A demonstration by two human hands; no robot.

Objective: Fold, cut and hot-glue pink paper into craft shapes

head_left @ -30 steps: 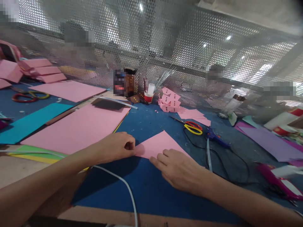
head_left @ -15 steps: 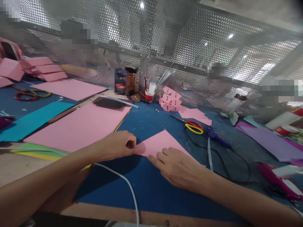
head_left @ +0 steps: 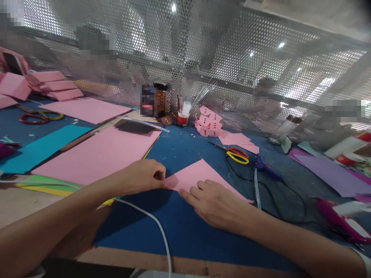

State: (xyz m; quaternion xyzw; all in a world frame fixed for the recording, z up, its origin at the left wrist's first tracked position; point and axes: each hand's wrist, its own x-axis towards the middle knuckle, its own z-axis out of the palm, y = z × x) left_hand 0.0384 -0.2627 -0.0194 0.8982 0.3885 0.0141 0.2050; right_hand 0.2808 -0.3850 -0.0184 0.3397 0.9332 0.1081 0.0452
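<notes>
A small pink paper sheet (head_left: 199, 173), folded into a triangle, lies on the blue mat (head_left: 179, 227). My left hand (head_left: 145, 175) is closed, pinching the sheet's left corner. Flat on the sheet's near edge lies my right hand (head_left: 216, 202), fingers stretched out and pressing the paper down.
A large pink sheet (head_left: 98, 154) over coloured sheets lies to the left. Yellow-and-red scissors (head_left: 236, 154) and a blue glue gun (head_left: 265, 166) with black cable are at right. A red cup (head_left: 182, 117), folded pink pieces (head_left: 208, 121), purple paper (head_left: 333, 173) and a mesh wall stand behind.
My right hand has slid slightly leftward along the paper's near edge. The left hand keeps its pinch on the corner.
</notes>
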